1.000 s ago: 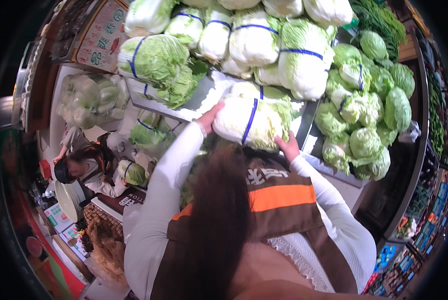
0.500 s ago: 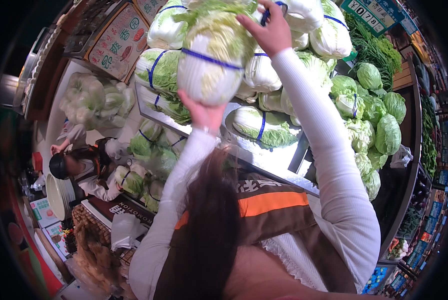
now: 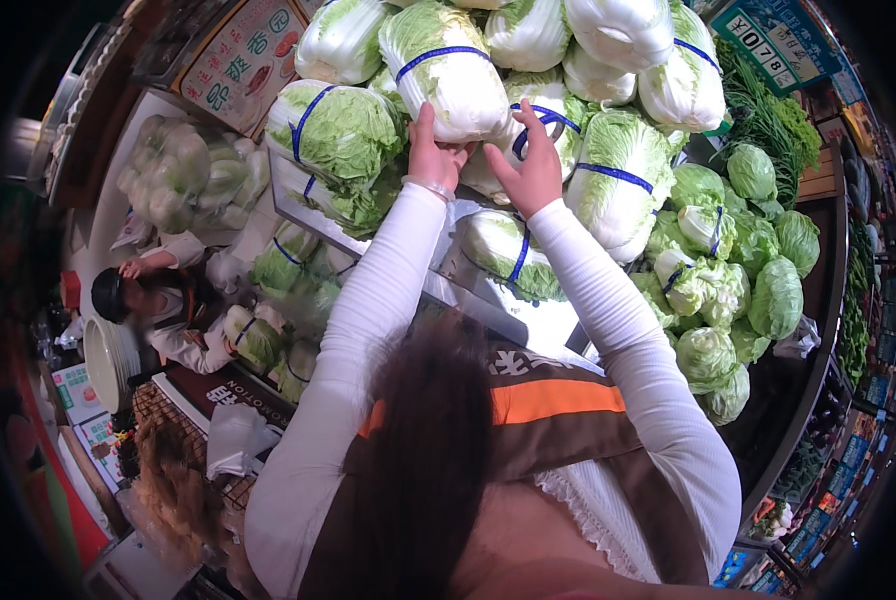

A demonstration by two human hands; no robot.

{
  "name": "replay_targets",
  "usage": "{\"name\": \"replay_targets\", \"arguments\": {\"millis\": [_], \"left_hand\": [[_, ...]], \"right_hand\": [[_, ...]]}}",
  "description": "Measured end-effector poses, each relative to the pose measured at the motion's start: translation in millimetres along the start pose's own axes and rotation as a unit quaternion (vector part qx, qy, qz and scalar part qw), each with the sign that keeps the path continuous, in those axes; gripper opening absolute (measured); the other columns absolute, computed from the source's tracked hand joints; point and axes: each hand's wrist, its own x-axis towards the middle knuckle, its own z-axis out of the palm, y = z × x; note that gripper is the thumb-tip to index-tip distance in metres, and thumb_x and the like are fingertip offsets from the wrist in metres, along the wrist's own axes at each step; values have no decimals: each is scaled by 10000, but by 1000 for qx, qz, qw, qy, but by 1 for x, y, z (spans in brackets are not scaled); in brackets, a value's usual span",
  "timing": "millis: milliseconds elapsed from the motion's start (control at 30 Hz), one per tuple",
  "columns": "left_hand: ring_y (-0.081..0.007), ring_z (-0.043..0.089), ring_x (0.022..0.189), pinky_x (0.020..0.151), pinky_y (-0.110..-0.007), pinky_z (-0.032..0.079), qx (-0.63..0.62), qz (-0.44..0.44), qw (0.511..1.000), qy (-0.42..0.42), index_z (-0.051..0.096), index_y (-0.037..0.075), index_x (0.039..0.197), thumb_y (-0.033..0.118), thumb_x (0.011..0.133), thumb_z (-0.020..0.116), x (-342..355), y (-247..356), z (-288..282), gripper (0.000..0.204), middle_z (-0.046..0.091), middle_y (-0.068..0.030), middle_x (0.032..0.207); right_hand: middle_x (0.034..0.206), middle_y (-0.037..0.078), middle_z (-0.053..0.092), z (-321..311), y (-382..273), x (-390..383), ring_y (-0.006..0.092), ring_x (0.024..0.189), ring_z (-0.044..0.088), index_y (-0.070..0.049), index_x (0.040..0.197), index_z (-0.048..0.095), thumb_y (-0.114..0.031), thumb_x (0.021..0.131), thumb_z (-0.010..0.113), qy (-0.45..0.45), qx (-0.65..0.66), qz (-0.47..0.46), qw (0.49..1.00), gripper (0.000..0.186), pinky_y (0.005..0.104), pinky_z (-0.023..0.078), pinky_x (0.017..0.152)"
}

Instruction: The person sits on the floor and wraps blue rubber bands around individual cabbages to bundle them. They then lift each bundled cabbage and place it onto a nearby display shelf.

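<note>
A pale napa cabbage with a blue band (image 3: 446,85) sits high on the pile in front of me, tilted, its white end toward me. My left hand (image 3: 436,155) cups that lower end, fingers partly hidden underneath. My right hand (image 3: 528,165) is just right of the same cabbage, thumb and fingers apart, beside another banded cabbage (image 3: 558,115). More banded cabbages (image 3: 613,200) surround both hands. One lies lower (image 3: 490,245), below my hands on the metal shelf (image 3: 553,325).
Round green cabbages (image 3: 703,350) fill the right bin, with leafy greens (image 3: 768,110) behind. At left are bagged vegetables (image 3: 183,175), a co-worker (image 3: 158,300) holding a banded cabbage (image 3: 253,340), white plates (image 3: 106,365) and a sign board (image 3: 238,55).
The cabbage I held low a second ago was lifted and turned, and now rests higher on the pile. My right hand has come down from the top to its lower right, fingers apart.
</note>
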Motion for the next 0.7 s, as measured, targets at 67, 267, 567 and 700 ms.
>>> {"name": "replay_targets", "arguments": {"millis": [67, 267, 567, 700], "left_hand": [[-247, 559, 1095, 836, -382, 485, -96, -2, 994, -43, 275, 130, 1470, 432, 882, 710, -6, -1, -4, 791, 508, -115, 1312], [-288, 532, 1180, 1035, -448, 406, 11, 122, 984, -126, 380, 60, 1350, 203, 937, 650, -30, 44, 7, 514, 525, -114, 1292], [-248, 519, 1116, 918, -348, 464, 394, 191, 898, -47, 283, -9, 1368, 174, 835, 724, -62, 56, 15, 715, 507, -153, 1235], [-391, 378, 1365, 1027, -425, 437, 410, 163, 896, -48, 89, 43, 1557, 224, 812, 764, -84, 17, -14, 1022, 200, -204, 1570]], "right_hand": [[1427, 218, 491, 9, 4, 12, 378, 1254, 530, 3, 1321, 451, -267, 752, 809, -14, -13, 1, 1000, 725, 416, 428, 1038], [1339, 212, 567, 41, -6, 43, 358, 1182, 588, -2, 1302, 485, -294, 683, 876, 101, 10, -21, 995, 789, 401, 476, 984], [1435, 233, 472, 94, -16, 33, 367, 1284, 503, 31, 1367, 435, -420, 685, 859, 79, 135, -27, 987, 921, 382, 403, 1069], [1374, 236, 508, 80, 24, 14, 353, 1221, 547, 33, 1381, 390, -344, 650, 903, 39, 29, 33, 998, 969, 387, 433, 1028]]}}
